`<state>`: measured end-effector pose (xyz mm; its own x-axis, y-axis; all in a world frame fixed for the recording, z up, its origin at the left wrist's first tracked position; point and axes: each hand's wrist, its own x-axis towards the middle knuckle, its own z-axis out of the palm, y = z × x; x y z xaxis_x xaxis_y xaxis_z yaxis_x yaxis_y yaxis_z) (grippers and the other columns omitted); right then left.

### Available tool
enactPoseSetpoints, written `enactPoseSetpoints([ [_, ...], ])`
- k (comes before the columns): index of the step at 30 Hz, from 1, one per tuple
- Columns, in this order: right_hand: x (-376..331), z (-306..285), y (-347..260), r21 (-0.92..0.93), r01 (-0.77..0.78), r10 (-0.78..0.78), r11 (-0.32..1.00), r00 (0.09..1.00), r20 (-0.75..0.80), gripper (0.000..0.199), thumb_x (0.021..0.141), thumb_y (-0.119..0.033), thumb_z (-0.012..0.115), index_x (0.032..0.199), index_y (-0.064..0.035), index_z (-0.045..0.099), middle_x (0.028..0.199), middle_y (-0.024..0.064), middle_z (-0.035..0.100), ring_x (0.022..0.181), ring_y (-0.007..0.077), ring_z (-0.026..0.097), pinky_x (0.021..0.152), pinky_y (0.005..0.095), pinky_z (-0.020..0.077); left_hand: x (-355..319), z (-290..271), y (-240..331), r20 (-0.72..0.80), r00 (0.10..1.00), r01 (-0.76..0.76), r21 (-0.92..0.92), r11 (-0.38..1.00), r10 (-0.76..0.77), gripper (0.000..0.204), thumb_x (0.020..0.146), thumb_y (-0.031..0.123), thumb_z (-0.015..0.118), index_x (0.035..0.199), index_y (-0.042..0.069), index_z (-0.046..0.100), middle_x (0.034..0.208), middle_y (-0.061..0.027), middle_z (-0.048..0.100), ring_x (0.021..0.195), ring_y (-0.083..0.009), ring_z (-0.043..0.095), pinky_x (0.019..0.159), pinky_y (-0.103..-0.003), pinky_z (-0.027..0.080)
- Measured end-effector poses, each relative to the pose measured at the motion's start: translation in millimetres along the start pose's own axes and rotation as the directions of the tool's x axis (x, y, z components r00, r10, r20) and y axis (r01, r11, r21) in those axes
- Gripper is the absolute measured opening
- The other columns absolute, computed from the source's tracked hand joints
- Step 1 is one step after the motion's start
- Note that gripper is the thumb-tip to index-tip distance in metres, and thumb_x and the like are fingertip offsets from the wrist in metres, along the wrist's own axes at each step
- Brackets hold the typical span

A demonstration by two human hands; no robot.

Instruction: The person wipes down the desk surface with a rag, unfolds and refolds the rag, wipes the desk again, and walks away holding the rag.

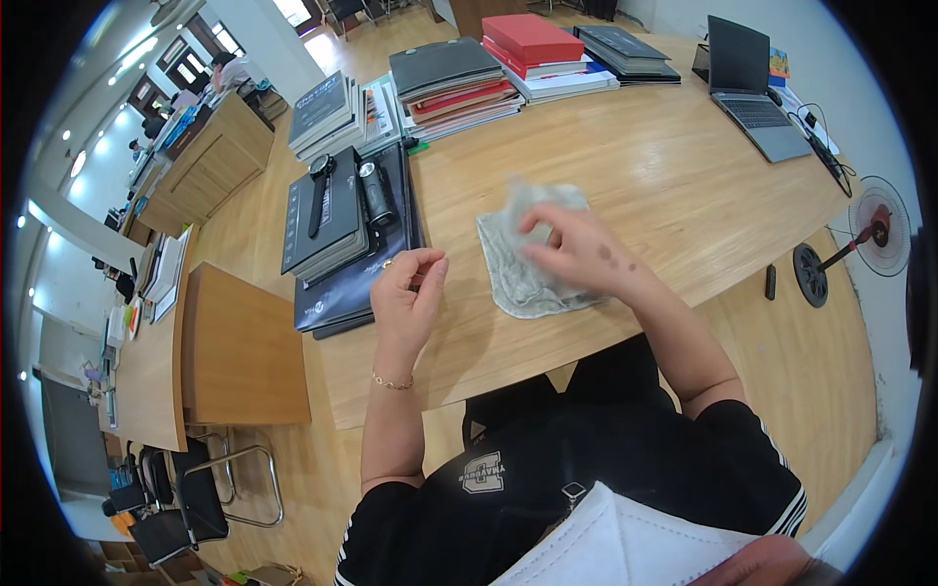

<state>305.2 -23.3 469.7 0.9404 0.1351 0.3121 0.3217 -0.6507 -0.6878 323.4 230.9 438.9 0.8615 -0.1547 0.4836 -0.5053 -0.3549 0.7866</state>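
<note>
A pale grey-green cloth (518, 285) lies spread and wrinkled on the wooden table (635, 146) in front of me. My right hand (576, 249) is over it, fingers bent in a pinch on a lifted part of the cloth. That raised part is smeared by motion. To the cloth's left, my left hand (405, 293) is held with its fingers curled in and nothing showing in them. Beside the left hand lies a dark blue folder (337, 305), bearing a thick black book (311, 234), a black wristwatch (319, 186) and a dark cylindrical object (375, 193).
Stacks of folders and books (454, 88) line the table's far left, with a red box (531, 39) on one pile. An open laptop (752, 98) stands at the far right, cables next to it. A fan (870, 234) is on the floor at right. Another desk (244, 352) stands left.
</note>
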Motion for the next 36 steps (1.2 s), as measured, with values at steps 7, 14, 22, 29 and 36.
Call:
enactPoseSetpoints([
  [7, -15, -2, 27, -0.054, 0.123, -0.117, 0.991, 0.988, 0.104, 0.03, 0.085, -0.02, 0.065, 0.111, -0.0065, 0.061, 0.099, 0.0149, 0.067, 0.084, 0.0311, 0.064, 0.071, 0.0365, 0.0513, -3, -5, 7, 0.006, 1.0, -0.028, 0.095, 0.995, 0.027, 0.01, 0.086, 0.007, 0.067, 0.093, -0.001, 0.066, 0.079, -0.0023, 0.064, 0.07, -0.0076, 0.056, 0.064, -0.022, 0.045],
  [14, -25, -1, 35, -0.304, 0.381, -0.32, 0.873, 0.918, 0.233, 0.043, 0.085, -0.03, 0.064, 0.124, -0.0128, 0.057, 0.135, 0.0149, 0.05, 0.125, 0.0359, 0.045, 0.104, 0.0476, 0.0349, -9, 2, 14, 0.092, 0.986, -0.158, 0.245, 0.957, 0.14, 0.011, 0.084, 0.013, 0.067, 0.087, 0.003, 0.065, 0.08, -0.0123, 0.065, 0.072, -0.0292, 0.062, 0.064, -0.036, 0.048],
  [22, 12, 29, 46, -0.405, 0.518, -0.339, 0.753, 0.834, 0.436, 0.06, 0.091, -0.051, 0.05, 0.141, -0.0186, 0.044, 0.151, 0.0151, 0.031, 0.14, 0.0386, 0.025, 0.113, 0.055, 0.0161, -8, 5, 0, 0.08, 0.985, -0.167, 0.302, 0.939, 0.15, 0.01, 0.083, 0.01, 0.069, 0.089, 0.002, 0.067, 0.08, -0.0107, 0.067, 0.071, -0.0228, 0.064, 0.064, -0.03, 0.049],
  [29, 8, 44, 59, -0.394, 0.485, -0.281, 0.781, 0.836, 0.471, 0.066, 0.093, -0.058, 0.041, 0.146, -0.019, 0.037, 0.154, 0.0153, 0.027, 0.142, 0.0394, 0.021, 0.114, 0.0548, 0.015, -7, 10, 4, 0.172, 0.97, -0.223, 0.368, 0.902, 0.17, 0.013, 0.083, 0.012, 0.07, 0.09, 0.003, 0.066, 0.081, -0.0107, 0.066, 0.072, -0.0261, 0.064, 0.065, -0.033, 0.049],
  [36, -12, 55, 55, -0.5, 0.33, -0.204, 0.801, 0.935, 0.29, 0.065, 0.092, -0.052, 0.048, 0.143, -0.0136, 0.04, 0.151, 0.0169, 0.032, 0.14, 0.0376, 0.026, 0.112, 0.0527, 0.0192, -8, 33, 6, 0.27, 0.915, -0.373, 0.277, 0.885, 0.3, 0.021, 0.083, 0.023, 0.07, 0.089, 0.003, 0.065, 0.083, -0.0107, 0.066, 0.077, -0.0308, 0.064, 0.067, -0.039, 0.049],
])
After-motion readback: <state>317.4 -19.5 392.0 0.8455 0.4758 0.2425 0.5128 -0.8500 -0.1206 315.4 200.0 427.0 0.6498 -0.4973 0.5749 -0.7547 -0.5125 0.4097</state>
